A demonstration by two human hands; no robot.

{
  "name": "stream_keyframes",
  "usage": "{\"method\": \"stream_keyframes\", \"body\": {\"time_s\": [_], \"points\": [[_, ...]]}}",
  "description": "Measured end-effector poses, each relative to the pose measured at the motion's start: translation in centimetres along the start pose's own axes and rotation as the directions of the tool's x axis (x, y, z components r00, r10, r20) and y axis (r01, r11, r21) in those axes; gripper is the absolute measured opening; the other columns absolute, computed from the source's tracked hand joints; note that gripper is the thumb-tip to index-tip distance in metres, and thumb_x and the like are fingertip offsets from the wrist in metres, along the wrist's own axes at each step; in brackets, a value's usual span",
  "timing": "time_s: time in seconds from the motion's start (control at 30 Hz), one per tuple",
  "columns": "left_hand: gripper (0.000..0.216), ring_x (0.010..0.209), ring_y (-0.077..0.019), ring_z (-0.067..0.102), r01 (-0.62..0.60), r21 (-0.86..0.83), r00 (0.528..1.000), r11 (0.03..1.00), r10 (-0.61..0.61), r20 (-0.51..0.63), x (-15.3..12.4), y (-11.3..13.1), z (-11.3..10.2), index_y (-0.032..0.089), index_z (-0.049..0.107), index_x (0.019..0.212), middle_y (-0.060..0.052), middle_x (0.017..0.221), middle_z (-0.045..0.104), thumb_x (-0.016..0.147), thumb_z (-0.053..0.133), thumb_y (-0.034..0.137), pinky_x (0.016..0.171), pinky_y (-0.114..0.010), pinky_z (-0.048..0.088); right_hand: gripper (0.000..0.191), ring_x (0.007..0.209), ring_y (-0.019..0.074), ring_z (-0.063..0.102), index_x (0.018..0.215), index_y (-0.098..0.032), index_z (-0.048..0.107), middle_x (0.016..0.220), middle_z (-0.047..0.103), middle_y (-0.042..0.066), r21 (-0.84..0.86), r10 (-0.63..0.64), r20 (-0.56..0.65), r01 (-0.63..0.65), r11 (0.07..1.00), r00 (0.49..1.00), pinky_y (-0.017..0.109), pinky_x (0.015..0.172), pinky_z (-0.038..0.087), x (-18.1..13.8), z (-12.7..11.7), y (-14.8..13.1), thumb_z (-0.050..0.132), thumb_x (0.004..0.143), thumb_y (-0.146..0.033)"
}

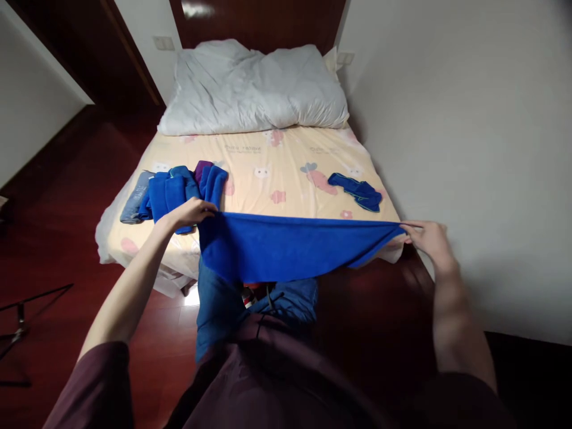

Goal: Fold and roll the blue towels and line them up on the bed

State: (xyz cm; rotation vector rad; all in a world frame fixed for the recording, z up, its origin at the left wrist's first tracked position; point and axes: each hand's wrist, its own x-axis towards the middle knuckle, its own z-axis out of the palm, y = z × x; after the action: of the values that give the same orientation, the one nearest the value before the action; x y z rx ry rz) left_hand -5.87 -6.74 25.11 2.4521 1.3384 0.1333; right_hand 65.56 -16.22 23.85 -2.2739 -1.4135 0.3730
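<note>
Cloth (pixel 286 245), plain bright blue, spread wide between two hands, in front of the body and at the near end of the bed (pixel 250 179). Pinched at the upper left corner by the left hand (pixel 197 210) — thumb and fingertips together on the edge, no gap to see between them — and at the far right end by the right hand (pixel 426 238), with thumb and fingers nipped on the narrow tip and the index finger nearly straight along it. Runs almost level from hand to hand, drawn tight along the top; hangs below in a loose curve, deep near the left hand, tapering toward the right. Hides the middle of the bed's near edge and part of the jeans (pixel 218 304). Cannot tell whether touching the bed or the legs. Just beyond the left hand and wrist, partly covered by them in view, a heap of clothes (pixel 167 189) on the bed, mostly blue, with a bit of purple at the back. Beyond the cloth's right half, apart from both hands, a small dark blue garment (pixel 357 192) with thin green edging, lying crumpled on the yellow patterned sheet. Farther back, a pale quilt (pixel 259 89), bunched across the bed against a dark headboard (pixel 263 27).
</note>
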Motion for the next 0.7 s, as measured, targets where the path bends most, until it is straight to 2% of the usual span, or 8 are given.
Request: {"method": "stream_keyframes", "body": {"time_s": [0.1, 0.17, 0.27, 0.33, 0.4, 0.5, 0.57, 0.7], "points": [[0.037, 0.089, -0.0217, 0.074, -0.036, 0.152, 0.973, 0.988, 0.069, -0.222, 4.1, -0.2, -2.3, 0.017, 0.079, 0.110, -0.009, 0.101, 0.080, 0.094, 0.048, 0.030, 0.084, -0.030, 0.055, 0.019, 0.086, 0.0213, 0.078, 0.107, -0.005, 0.081, 0.086, 0.079, 0.023, 0.099, -0.039, -0.145, 0.054, 0.994, 0.989, 0.031, 0.091, 0.056, 5.0, 1.3, -2.4, 0.070, 0.092, -0.005], [0.040, 0.093, -0.0221, 0.074, -0.069, 0.251, 0.913, 0.966, 0.162, -0.373, 5.6, -0.1, -3.7, 0.016, 0.077, 0.115, -0.011, 0.108, 0.079, 0.099, 0.042, 0.026, 0.088, -0.033, 0.055, 0.024, 0.096, 0.0204, 0.078, 0.114, -0.002, 0.078, 0.104, 0.077, 0.027, 0.215, -0.023, -0.281, 0.086, 0.973, 0.959, 0.030, 0.092, 0.056, 7.8, 2.1, -3.3, 0.065, 0.094, -0.004], [0.041, 0.099, -0.0216, 0.073, -0.113, 0.351, 0.815, 0.930, 0.288, -0.503, 5.9, -0.1, -4.4, 0.018, 0.073, 0.123, -0.012, 0.116, 0.078, 0.105, 0.038, 0.024, 0.093, -0.038, 0.052, 0.029, 0.110, 0.0216, 0.076, 0.119, -0.001, 0.076, 0.120, 0.073, 0.030, 0.349, -0.006, -0.464, 0.189, 0.918, 0.886, 0.031, 0.100, 0.057, 10.8, 3.3, -3.5, 0.063, 0.093, 0.000], [0.039, 0.106, -0.0223, 0.072, -0.126, 0.389, 0.778, 0.913, 0.334, -0.532, 5.4, -0.4, -3.6, 0.020, 0.070, 0.129, -0.012, 0.121, 0.076, 0.108, 0.038, 0.027, 0.095, -0.041, 0.051, 0.031, 0.115, 0.0234, 0.075, 0.119, 0.000, 0.075, 0.126, 0.070, 0.031, 0.420, -0.010, -0.515, 0.263, 0.869, 0.857, 0.035, 0.104, 0.057, 12.0, 4.6, -3.0, 0.059, 0.092, 0.002], [0.038, 0.117, -0.0232, 0.068, -0.143, 0.416, 0.779, 0.898, 0.361, -0.513, 5.0, -0.9, -1.7, 0.022, 0.065, 0.135, -0.012, 0.127, 0.075, 0.109, 0.039, 0.029, 0.097, -0.043, 0.049, 0.032, 0.116, 0.0252, 0.074, 0.116, 0.000, 0.075, 0.129, 0.069, 0.031, 0.457, -0.021, -0.523, 0.301, 0.837, 0.852, 0.039, 0.107, 0.057, 12.6, 6.3, -2.0, 0.057, 0.090, 0.004], [0.037, 0.125, -0.0245, 0.065, -0.196, 0.442, 0.833, 0.875, 0.387, -0.395, 5.1, -2.0, 2.8, 0.021, 0.063, 0.138, -0.011, 0.133, 0.073, 0.110, 0.039, 0.027, 0.094, -0.042, 0.049, 0.033, 0.120, 0.0253, 0.072, 0.113, -0.003, 0.076, 0.134, 0.066, 0.030, 0.485, -0.048, -0.466, 0.300, 0.822, 0.884, 0.041, 0.111, 0.055, 12.7, 9.9, 0.1, 0.056, 0.087, 0.004], [0.037, 0.119, -0.0253, 0.068, -0.218, 0.432, 0.882, 0.875, 0.366, -0.296, 5.6, -2.9, 6.5, 0.020, 0.066, 0.134, -0.011, 0.131, 0.073, 0.109, 0.040, 0.025, 0.091, -0.042, 0.049, 0.033, 0.124, 0.0251, 0.070, 0.111, -0.005, 0.077, 0.138, 0.065, 0.028, 0.502, -0.039, -0.398, 0.253, 0.827, 0.916, 0.040, 0.113, 0.053, 12.4, 12.8, 1.7, 0.055, 0.086, 0.002], [0.036, 0.105, -0.0253, 0.073, -0.191, 0.342, 0.968, 0.920, 0.235, -0.091, 6.8, -4.1, 14.1, 0.017, 0.073, 0.124, -0.014, 0.120, 0.077, 0.103, 0.044, 0.014, 0.087, -0.042, 0.054, 0.031, 0.126, 0.0272, 0.069, 0.108, -0.009, 0.077, 0.140, 0.066, 0.024, 0.478, -0.006, -0.208, 0.107, 0.872, 0.978, 0.043, 0.113, 0.054, 11.4, 18.4, 5.0, 0.057, 0.085, -0.007]]}}
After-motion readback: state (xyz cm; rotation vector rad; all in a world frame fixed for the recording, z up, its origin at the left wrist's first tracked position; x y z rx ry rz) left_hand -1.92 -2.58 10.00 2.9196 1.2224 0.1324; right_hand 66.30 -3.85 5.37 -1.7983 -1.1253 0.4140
